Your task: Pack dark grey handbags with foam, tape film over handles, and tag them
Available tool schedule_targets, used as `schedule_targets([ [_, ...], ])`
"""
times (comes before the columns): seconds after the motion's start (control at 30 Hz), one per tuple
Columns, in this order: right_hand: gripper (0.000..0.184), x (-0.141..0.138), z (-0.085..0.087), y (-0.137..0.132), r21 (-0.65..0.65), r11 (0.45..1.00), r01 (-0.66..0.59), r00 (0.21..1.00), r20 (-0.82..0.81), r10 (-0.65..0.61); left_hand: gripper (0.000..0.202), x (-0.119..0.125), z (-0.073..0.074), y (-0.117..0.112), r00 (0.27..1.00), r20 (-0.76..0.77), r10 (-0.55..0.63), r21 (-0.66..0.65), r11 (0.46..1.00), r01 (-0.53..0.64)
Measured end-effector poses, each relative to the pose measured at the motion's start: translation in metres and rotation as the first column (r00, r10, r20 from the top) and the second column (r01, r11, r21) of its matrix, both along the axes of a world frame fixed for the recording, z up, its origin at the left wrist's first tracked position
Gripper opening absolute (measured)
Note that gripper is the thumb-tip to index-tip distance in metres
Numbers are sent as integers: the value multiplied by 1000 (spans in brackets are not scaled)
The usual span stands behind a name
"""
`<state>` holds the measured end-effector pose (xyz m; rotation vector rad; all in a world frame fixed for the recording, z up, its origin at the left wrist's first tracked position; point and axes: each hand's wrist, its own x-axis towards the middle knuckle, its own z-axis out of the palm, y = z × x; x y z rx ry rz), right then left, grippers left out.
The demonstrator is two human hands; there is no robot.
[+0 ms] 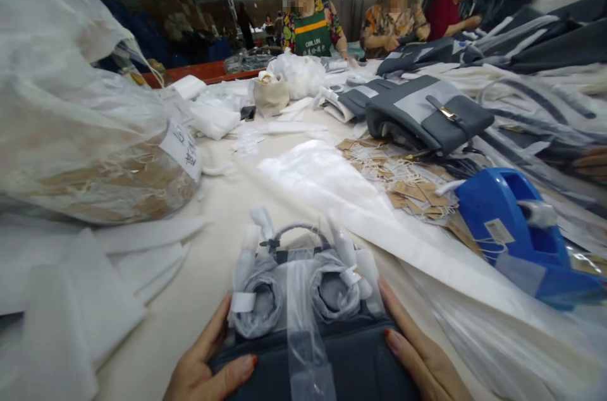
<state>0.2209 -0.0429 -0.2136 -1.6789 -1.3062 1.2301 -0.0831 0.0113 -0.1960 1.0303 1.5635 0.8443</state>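
A dark blue-grey handbag (351, 357) lies at the bottom middle, gripped at its two sides. My left hand (208, 357) wraps its left side, thumb on top. On the right side my right hand (417, 344) does the same, its thumb pressed on the bag. A clear plastic strip (308, 350) runs down the bag's middle. Two coiled straps in grey wrapping, a left coil (258, 303) and a right coil (336, 287), sit at its far end, with a thin curved handle (303, 227) behind them. The bag's near edge is cut off by the frame.
On the left stands a large clear sack (95, 135) of brown tags above white foam sheets (61, 306). To the right are a blue tape dispenser (515, 230), loose brown tags (412, 189), a grey bag (427, 113) and white sheeting (341, 198). Several co-workers (310, 28) are across the table.
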Motion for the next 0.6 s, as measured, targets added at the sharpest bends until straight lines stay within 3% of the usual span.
schedule_targets([
  [0.07,65,2,-9,-2,14,1000,-6,999,34,6,96,1,3,3,1000,3,9,45,999,-9],
  [0.13,64,5,-14,-3,30,999,-15,998,68,13,88,2,9,1,989,-147,17,190,982,12],
  [0.17,63,6,-16,-3,39,999,-15,996,86,11,78,4,12,-2,965,-262,22,315,947,64],
  [0.2,62,7,-18,-3,50,999,-11,994,108,5,65,7,15,-6,922,-385,31,452,878,159],
  [0.23,62,8,-20,-3,62,998,-5,991,131,-3,52,13,17,-11,864,-502,41,572,765,296],
  [0.3,60,11,-27,-2,103,995,1,982,187,-20,37,28,16,-21,710,-699,82,666,435,606],
  [0.33,58,12,-31,-3,130,991,-9,975,221,-20,36,36,14,-25,618,-778,118,623,273,733],
  [0.37,57,14,-35,-4,159,987,-31,966,257,-11,37,44,10,-28,530,-832,162,552,148,821],
  [0.4,55,17,-39,-5,193,980,-58,954,300,-3,38,50,4,-30,456,-866,205,477,64,877],
  [0.43,53,19,-41,-6,224,970,-94,938,347,11,38,55,-2,-31,406,-882,238,422,20,906],
  [0.5,53,22,-40,-7,324,931,-167,892,451,3,37,60,-15,-32,376,-886,271,390,-1,921],
  [0.57,57,18,-25,1,494,833,-251,837,542,-69,35,60,-27,-33,426,-848,314,446,-9,895],
  [0.6,60,11,-12,9,581,754,-307,817,567,-104,35,60,-32,-33,458,-829,321,479,-12,877],
])
